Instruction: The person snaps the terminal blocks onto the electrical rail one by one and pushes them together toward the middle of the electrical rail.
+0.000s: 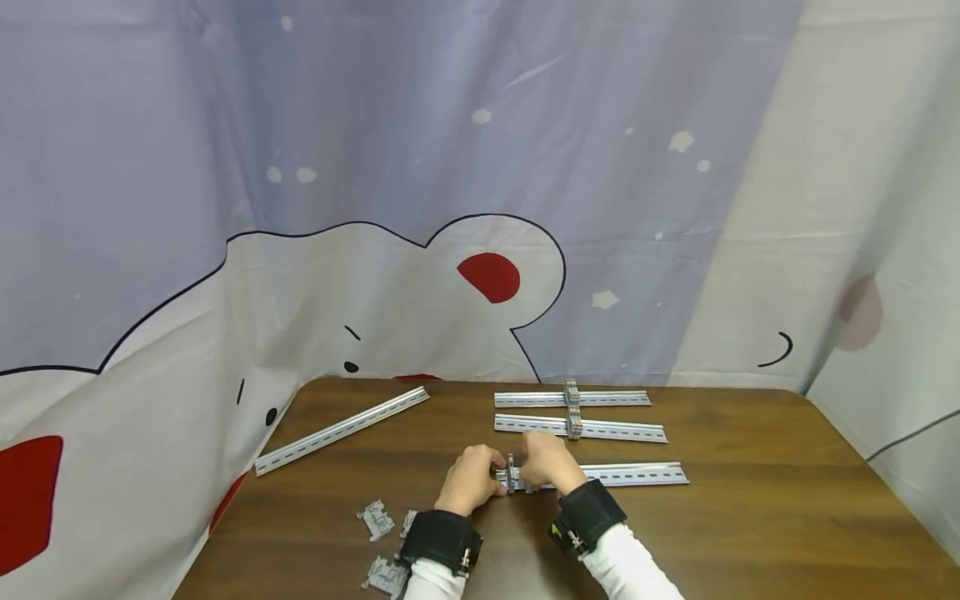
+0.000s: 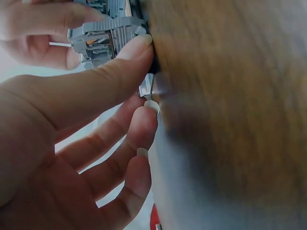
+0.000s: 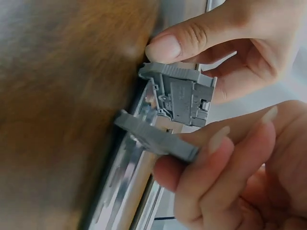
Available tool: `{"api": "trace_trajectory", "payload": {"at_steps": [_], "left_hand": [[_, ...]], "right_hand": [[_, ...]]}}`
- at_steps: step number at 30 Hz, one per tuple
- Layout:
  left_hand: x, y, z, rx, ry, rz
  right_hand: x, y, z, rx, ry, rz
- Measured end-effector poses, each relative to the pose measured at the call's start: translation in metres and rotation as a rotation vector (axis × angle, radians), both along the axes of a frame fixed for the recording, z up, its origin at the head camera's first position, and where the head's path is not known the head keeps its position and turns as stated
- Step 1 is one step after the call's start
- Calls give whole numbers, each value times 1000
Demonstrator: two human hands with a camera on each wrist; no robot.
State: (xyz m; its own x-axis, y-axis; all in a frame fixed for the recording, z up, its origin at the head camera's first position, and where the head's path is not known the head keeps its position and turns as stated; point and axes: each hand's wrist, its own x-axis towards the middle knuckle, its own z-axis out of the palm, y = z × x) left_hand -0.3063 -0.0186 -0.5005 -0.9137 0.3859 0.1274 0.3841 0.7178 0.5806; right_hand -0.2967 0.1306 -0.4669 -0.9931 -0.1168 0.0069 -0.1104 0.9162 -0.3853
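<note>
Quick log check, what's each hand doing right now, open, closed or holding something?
Left hand: holding a gray terminal block.
Right hand: holding a second gray block.

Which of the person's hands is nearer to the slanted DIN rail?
Left. The left hand is to the right of the slanted DIN rail, not touching it; the right hand is farther right, beyond the left hand.

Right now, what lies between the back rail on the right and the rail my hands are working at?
In the head view, another metal rail lies between them, with a cluster of grey blocks set across it.
</note>
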Motion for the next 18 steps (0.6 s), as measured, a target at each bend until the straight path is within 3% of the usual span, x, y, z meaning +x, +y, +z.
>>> {"api": "trace_trajectory", "payload": {"at_steps": [8, 13, 18], "left_hand": [[0, -1, 3, -1, 20, -18], [1, -1, 2, -26, 43, -26], [6, -4, 2, -25, 71, -34]], "right_hand": [[-10, -4, 2, 13, -32, 8], [-9, 3, -6, -92, 13, 29], [3, 5, -9, -199, 80, 3]]}}
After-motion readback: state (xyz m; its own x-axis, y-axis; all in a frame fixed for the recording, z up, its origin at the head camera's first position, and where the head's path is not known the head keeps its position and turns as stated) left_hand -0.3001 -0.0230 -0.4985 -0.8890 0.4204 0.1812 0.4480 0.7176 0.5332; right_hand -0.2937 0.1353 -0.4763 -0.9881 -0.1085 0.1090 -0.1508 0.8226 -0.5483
